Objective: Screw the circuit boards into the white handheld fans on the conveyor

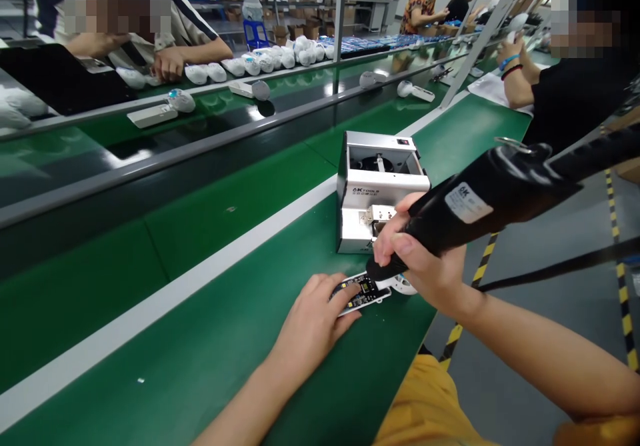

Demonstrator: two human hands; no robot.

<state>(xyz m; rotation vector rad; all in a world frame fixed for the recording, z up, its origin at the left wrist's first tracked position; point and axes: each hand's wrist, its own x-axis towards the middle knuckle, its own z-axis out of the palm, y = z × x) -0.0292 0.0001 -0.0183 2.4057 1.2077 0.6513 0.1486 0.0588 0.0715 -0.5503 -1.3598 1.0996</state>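
One white scrap lies on the green tabletop, left. Next, the left hand grips one board, index finger across its face, thumb along the near side. The board, near the tabletop's right edge, is slim and black with small yellow patches, in a white casing. One silver feeder stands behind it, towards the tabletop's far edge. One white round part shows at the board's right end, partly hidden. The right hand's fingers wrap one black driver, its nose over the board; bit contact is hidden.
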